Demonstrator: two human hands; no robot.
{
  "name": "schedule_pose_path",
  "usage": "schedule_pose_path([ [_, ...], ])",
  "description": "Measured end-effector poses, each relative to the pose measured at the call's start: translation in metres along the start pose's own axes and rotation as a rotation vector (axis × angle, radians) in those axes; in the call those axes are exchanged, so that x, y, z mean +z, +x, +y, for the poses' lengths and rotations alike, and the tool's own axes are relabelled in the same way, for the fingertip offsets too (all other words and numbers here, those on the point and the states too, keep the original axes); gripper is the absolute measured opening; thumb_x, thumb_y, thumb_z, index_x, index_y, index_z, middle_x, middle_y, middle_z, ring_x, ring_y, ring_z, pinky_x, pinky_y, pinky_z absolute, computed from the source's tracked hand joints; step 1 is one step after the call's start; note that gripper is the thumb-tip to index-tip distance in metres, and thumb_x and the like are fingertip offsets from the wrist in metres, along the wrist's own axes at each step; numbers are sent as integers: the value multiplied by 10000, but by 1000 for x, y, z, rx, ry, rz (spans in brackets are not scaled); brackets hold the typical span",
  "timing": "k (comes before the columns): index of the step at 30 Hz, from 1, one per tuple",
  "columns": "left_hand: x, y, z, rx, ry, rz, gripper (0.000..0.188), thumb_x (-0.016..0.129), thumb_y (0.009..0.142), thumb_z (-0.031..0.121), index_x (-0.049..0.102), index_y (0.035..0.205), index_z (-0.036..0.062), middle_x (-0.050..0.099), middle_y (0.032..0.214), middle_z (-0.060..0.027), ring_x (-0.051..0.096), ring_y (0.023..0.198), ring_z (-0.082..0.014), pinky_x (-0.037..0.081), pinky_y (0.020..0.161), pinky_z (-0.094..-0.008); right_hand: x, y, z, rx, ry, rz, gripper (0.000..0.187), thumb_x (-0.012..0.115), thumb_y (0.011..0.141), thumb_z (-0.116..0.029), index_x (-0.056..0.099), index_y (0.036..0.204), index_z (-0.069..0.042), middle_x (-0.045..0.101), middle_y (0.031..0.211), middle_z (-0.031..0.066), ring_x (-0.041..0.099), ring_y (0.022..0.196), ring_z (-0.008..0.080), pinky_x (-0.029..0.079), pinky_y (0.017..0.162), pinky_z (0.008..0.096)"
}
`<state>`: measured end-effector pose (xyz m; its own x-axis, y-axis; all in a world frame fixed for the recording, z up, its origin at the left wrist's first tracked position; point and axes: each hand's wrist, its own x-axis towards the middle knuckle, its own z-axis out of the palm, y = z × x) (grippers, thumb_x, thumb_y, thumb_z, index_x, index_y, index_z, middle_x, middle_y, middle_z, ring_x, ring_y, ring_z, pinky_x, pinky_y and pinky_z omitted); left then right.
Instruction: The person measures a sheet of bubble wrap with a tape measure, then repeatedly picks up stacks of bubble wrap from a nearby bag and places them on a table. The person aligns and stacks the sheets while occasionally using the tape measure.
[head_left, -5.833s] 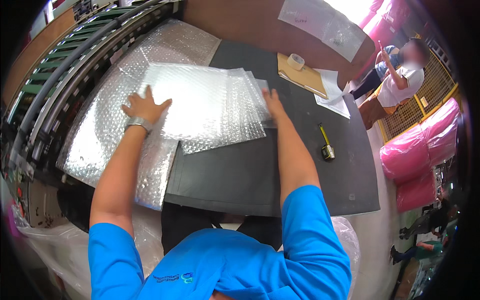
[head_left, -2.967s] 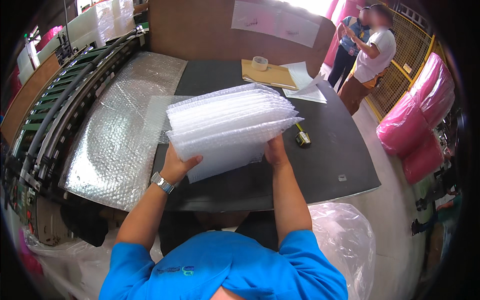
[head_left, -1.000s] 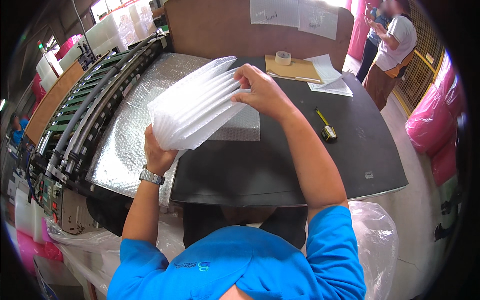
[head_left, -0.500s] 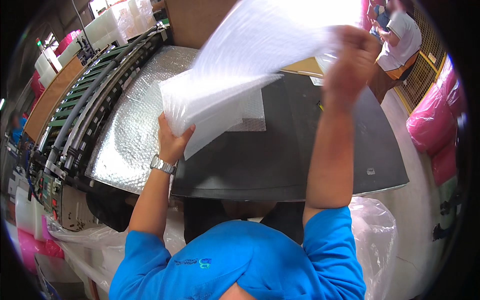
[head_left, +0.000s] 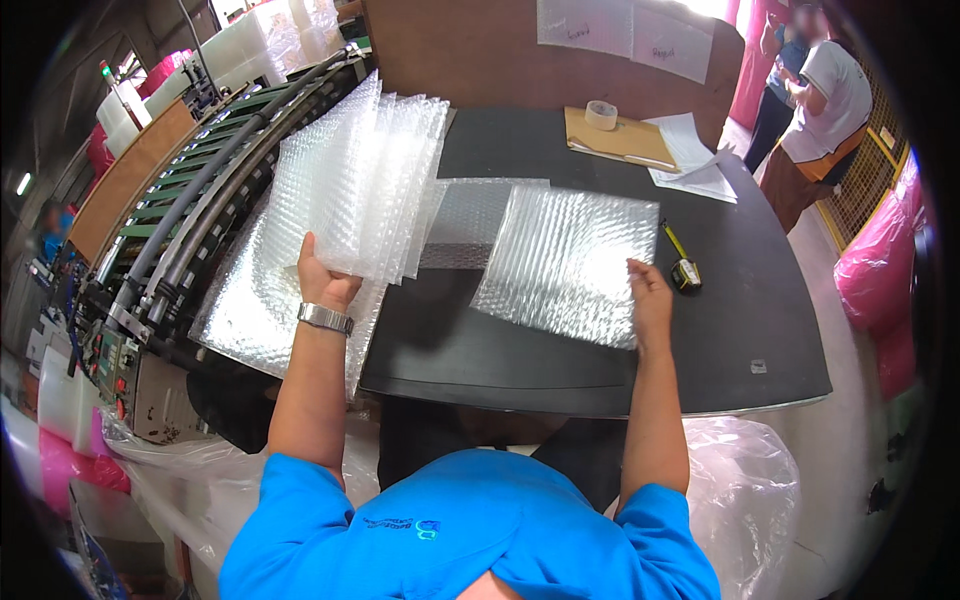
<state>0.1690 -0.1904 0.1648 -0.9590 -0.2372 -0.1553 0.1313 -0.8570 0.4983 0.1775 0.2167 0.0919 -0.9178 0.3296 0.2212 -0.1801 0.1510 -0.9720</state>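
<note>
My left hand [head_left: 328, 280], with a metal watch on its wrist, is closed on the lower edge of a fanned stack of clear bubble wrap bags [head_left: 350, 190]. My right hand [head_left: 650, 297] pinches the right edge of a single bubble wrap bag [head_left: 572, 262], tilted a little above the black table [head_left: 500, 372]. Between the two lies another bubble wrap piece [head_left: 468, 215] on the table, partly covered by the single bag. Under the left stack, a larger bubble wrap sheet [head_left: 240, 318] reaches to the machine.
A yellow tape measure [head_left: 685, 272] lies right of my right hand. Farther back are a brown folder [head_left: 620, 140], a tape roll [head_left: 601, 115] and papers [head_left: 695, 160]. A roller machine [head_left: 215, 190] borders the left. Two people stand at the far right, near pink plastic bundles [head_left: 872, 270].
My right hand has come down from high up, bringing a single bag low over the table. My left hand's stack has swung left and stands more upright, fanned out.
</note>
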Motion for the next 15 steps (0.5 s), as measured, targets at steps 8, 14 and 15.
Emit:
schedule_pose_path([
  [8,0,2,2,-9,-4,23,472,357,863,411,477,1117,32,545,1070,-112,520,996,-249,429,858,-401,10,-14,29,139,-149,-143,186,487,814,-79,612,949,-51,588,949,73,532,859,148,403,770,264],
  [14,1,6,-4,-76,-52,-8,489,352,864,421,450,1151,38,519,1117,-121,508,1015,-263,411,886,-415,12,-23,9,-11,-353,-220,207,518,776,-88,609,961,-79,553,1024,100,540,900,224,412,788,291],
  [15,7,1,-8,-76,-58,1,498,348,864,424,437,1167,39,505,1141,-125,498,1030,-271,396,902,-425,11,-24,5,-24,-425,-243,222,527,767,-100,604,974,-87,532,1063,112,525,938,244,404,809,313],
])
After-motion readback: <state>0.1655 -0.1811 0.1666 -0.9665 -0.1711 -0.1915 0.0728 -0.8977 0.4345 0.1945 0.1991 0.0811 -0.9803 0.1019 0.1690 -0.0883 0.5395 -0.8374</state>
